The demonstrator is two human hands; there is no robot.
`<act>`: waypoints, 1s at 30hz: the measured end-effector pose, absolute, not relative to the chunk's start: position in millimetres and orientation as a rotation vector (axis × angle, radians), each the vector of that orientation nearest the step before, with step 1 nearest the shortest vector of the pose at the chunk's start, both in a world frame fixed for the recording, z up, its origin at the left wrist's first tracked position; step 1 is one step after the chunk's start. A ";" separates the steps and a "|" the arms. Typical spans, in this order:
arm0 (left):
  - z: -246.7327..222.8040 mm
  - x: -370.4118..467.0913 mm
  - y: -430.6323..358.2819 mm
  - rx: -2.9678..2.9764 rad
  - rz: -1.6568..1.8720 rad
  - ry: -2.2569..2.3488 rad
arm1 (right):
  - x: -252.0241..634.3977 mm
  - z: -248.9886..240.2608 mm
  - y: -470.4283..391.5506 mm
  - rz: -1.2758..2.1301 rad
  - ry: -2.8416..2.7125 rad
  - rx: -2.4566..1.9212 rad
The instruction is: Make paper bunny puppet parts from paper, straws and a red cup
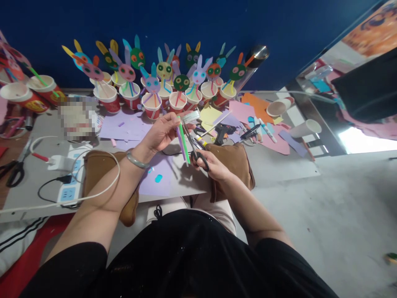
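My left hand (163, 132) pinches the upper ends of a green strip (184, 145) and a purple strip (180, 142), which hang down side by side. My right hand (214, 164) has its fingers in the black handles of a pair of scissors (201, 159). The scissors' blades point up and left, right beside the strips, close to my left fingertips. Whether the blades touch the strips cannot be made out. Below the hands a purple sheet (158, 178) lies on the table with small blue scraps on it.
Rows of paper cups (151, 103) with paper rabbits stand at the back. A glue gun (223, 133), markers (267, 130) and coloured paper (242, 111) lie to the right. A power strip (70, 182) with cables is at the left. Brown cushions (238, 165) lie at the table's front edge.
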State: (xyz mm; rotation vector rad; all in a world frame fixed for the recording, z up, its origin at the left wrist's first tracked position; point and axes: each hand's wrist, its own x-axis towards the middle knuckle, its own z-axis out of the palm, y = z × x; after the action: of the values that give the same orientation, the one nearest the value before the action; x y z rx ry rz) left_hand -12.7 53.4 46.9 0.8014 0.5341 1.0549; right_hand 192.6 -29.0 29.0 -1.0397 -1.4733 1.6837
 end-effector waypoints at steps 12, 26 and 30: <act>46.6 -11.1 52.5 0.825 1.053 0.500 | 173.6 23.8 -19.6 1.633 -1.388 -0.966; 46.7 -10.9 52.8 0.786 1.054 0.560 | 168.9 26.8 -20.5 1.646 -1.311 -0.950; 45.9 -13.0 54.4 0.781 1.074 0.513 | 184.0 26.7 -29.3 1.489 -1.320 -0.948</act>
State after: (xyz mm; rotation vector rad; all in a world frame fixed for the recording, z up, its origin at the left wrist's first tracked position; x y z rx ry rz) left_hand -13.0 54.4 45.9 0.7814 0.5131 1.0742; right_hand 184.0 -29.3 26.7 -0.9481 -1.3203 1.4891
